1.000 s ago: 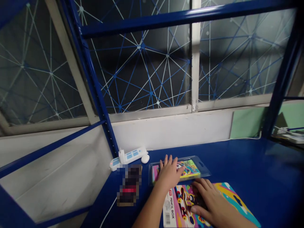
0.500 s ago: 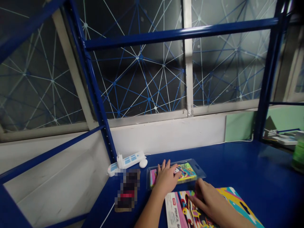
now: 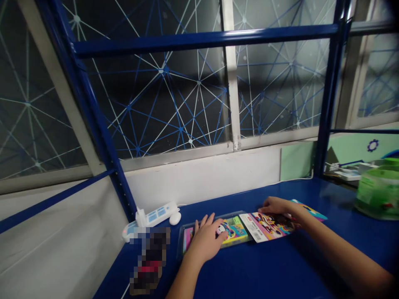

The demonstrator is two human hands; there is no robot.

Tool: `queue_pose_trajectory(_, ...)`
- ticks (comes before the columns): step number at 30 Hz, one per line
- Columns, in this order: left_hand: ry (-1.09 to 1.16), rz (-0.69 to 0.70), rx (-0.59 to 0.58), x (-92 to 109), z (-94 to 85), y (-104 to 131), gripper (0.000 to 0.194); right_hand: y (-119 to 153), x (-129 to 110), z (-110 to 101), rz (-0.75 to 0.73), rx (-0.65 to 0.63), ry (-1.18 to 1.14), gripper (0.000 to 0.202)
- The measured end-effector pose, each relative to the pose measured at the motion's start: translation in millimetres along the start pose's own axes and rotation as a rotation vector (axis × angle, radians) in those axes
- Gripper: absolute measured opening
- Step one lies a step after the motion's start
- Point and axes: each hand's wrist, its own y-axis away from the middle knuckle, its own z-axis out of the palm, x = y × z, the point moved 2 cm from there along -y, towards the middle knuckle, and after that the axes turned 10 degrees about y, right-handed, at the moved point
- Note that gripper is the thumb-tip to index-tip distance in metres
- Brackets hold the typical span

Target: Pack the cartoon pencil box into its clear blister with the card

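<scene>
A clear plastic tray holding a colourful box [image 3: 235,232] lies on the blue table [image 3: 230,274]. My left hand [image 3: 207,238] rests on the box's left part, fingers spread. To the right, a printed card reading "PENCIL BOX" [image 3: 264,232] overlaps the tray's right end. My right hand [image 3: 276,206] is at the card's far edge with its fingers curled on it; the forearm crosses over the card's right part.
A white power strip [image 3: 158,214] and a small round white object [image 3: 175,218] lie at the back left. Nearer is a pixelated dark item [image 3: 151,261]. A green translucent container [image 3: 378,193] stands at the right. Blue frame posts rise behind.
My right hand has carried the card away to the far right, turning it beside the tray. My left hand stays on the box. The view has shifted right.
</scene>
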Motion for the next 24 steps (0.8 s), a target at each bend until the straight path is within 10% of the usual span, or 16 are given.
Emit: queue_pose_trajectory(24, 0.024, 0.018, -0.038, -3, -0.7, -2, 0.064, 2, 10, -1, 0.046, 0.219, 0.064, 0.032)
